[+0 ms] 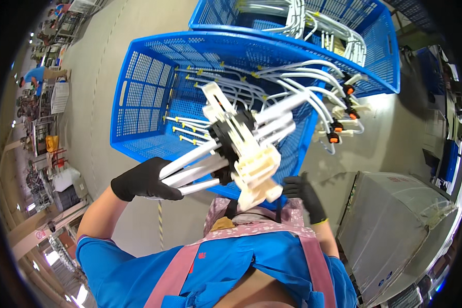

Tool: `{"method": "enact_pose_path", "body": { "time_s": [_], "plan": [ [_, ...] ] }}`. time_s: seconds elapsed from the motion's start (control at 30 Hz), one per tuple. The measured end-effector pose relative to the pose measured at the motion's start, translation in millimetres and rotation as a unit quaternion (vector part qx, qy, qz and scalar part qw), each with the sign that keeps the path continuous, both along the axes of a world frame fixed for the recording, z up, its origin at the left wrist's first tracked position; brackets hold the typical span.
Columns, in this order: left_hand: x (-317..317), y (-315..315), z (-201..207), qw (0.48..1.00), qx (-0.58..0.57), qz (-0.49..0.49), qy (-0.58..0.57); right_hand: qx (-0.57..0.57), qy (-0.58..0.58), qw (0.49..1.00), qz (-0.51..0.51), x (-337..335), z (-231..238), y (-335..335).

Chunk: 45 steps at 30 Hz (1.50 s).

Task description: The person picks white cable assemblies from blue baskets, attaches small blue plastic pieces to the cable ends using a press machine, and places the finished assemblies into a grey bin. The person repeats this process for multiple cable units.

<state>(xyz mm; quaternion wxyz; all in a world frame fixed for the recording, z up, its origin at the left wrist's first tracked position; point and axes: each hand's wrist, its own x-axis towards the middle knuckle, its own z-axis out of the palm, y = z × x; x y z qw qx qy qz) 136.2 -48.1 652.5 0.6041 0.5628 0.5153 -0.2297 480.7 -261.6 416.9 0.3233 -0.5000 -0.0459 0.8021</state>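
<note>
A bundle of white tubes [197, 172] with black collars and cream plastic connectors [256, 167] is raised over the near part of a blue crate [119, 115]. My left hand [148, 180], in a black glove, is closed around the tubes at their left end. The connectors hang toward my apron, slightly blurred. My right hand [304, 195], also gloved in black, is beside the crate's near right corner. Its thumb stands apart from the other fingers, and no object shows in it. Inside the crate lie more white tubes [226, 82] with yellow ends.
Several tube assemblies with orange and black fittings [336, 128] hang over the crate's right rim. Behind, a second blue crate [390, 46] holds bent white tubes [295, 20]. A large grey covered box [390, 220] stands at the right. Far left, a person in blue [34, 75] is among carts.
</note>
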Motion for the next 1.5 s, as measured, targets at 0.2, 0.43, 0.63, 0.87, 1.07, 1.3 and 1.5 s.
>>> {"method": "enact_pose_path", "body": {
  "time_s": [0.2, 0.43, 0.63, 0.87, 1.07, 1.3, 1.5],
  "plan": [
    [38.1, -35.8, 54.2, 0.964, 0.065, 0.208, -0.151, 0.470, -0.098, 0.876, -0.041, -78.4, 96.0, 106.0],
    [88.7, -63.0, 63.2, 0.880, 0.188, 0.336, -0.277, 0.384, 0.218, 0.883, -0.159, -87.1, 195.6, 181.0],
    [167.7, -97.2, 54.9, 0.842, 0.232, 0.358, -0.331, 0.524, 0.031, 0.834, -0.170, -41.9, 229.7, 192.9],
    [259.0, -150.6, 50.3, 0.815, 0.197, 0.271, -0.474, 0.331, 0.047, 0.939, -0.087, 43.8, 289.3, 137.8],
    [320.8, -186.4, 26.8, 0.748, 0.149, 0.351, -0.544, 0.352, -0.058, 0.934, 0.006, 94.7, 288.1, 119.0],
    [377.3, -220.2, -68.1, 0.748, 0.165, 0.392, -0.510, 0.310, -0.153, 0.935, 0.078, 155.8, 199.8, 99.1],
    [406.9, -235.9, -177.6, 0.828, 0.267, 0.248, -0.427, 0.213, 0.047, 0.973, 0.078, 213.5, 134.2, 86.8]
  ]
}}
